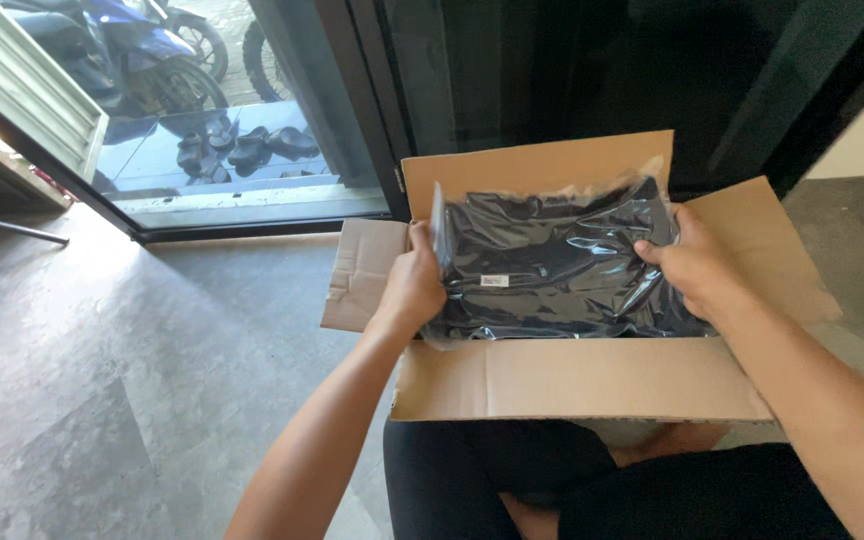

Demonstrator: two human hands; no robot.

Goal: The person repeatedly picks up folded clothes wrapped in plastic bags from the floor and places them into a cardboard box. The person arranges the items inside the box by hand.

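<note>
While the person sits on the floor (102, 400), both hands hold a stack of dark folded clothes in clear plastic bags (552, 265). The stack sits inside an open cardboard box (572, 380), which rests just in front of the person's legs. The left hand (414, 285) grips the left edge of the stack, with its fingers (422, 240) curled shut around the plastic. The right hand (694, 268) grips the right edge, and its fingers (657, 252) press down on the shiny top bag. The box flaps stand open on all sides. A small white tag (494, 281) shows on the top bag.

Behind the box is a dark glass door (512, 80). Through the glass on the left, some dark shoes (242, 150) lie on tiles, and a blue motorbike (132, 50) stands near them, well apart from the box.
</note>
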